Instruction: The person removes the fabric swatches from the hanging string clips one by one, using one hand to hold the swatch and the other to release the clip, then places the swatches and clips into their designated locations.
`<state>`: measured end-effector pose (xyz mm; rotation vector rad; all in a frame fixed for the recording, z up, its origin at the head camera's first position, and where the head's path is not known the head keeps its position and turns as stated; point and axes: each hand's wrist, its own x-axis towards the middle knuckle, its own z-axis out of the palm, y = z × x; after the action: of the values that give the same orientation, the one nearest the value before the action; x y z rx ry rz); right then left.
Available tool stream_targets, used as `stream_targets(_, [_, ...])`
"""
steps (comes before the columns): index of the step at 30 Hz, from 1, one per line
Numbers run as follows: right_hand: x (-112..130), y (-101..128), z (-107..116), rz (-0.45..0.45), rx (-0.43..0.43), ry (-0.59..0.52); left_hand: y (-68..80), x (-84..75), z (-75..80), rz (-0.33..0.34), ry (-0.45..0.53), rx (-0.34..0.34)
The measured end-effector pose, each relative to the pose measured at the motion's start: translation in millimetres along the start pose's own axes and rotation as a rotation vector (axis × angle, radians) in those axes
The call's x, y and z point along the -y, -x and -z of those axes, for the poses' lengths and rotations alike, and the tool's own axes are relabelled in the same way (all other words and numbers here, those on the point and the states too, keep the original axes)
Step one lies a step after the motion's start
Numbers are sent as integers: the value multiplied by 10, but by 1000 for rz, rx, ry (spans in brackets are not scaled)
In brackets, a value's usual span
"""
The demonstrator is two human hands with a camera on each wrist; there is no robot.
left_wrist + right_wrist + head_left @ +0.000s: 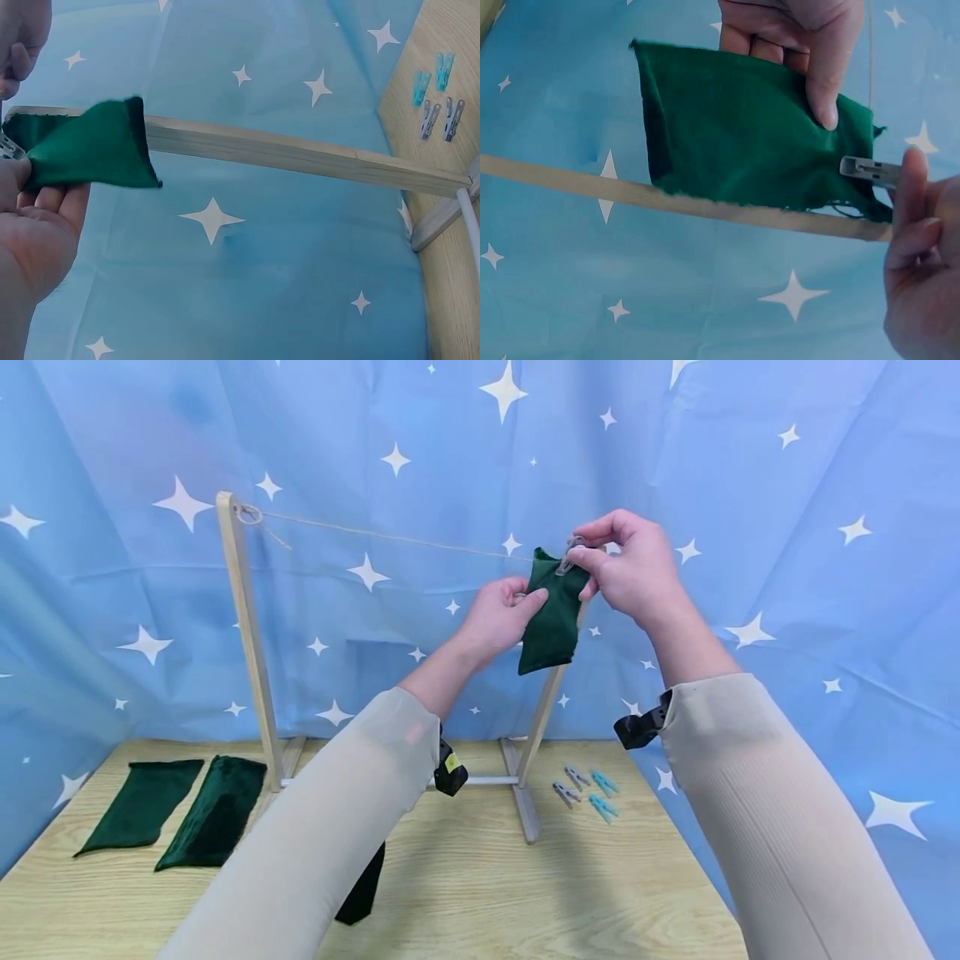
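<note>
A small dark green velvet cloth (553,618) hangs at the right end of a thin string (390,536). My left hand (501,614) pinches its left side, thumb in front and fingers behind. At the cloth's upper edge my right hand (630,564) holds a grey clothespin (567,558) between thumb and fingers. In the right wrist view the clothespin (868,171) lies over the cloth (735,127) near the string end. Whether its tips bite the string as well, I cannot tell. The left wrist view shows the cloth (94,146) resting over my left fingers.
The string runs between two posts of a wooden frame (251,635) on the table (465,893). Two green cloths (142,803) lie at the left, and a dark piece (363,893) shows below my left sleeve. Several grey and blue clothespins (603,807) lie right of the frame.
</note>
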<state>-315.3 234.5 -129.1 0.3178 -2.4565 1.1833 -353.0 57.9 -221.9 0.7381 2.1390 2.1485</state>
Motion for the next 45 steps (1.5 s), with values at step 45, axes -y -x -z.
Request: stream_targets(45, [-1581,1397,-143,-108,-10,-144,1358,409,439,81,91,219])
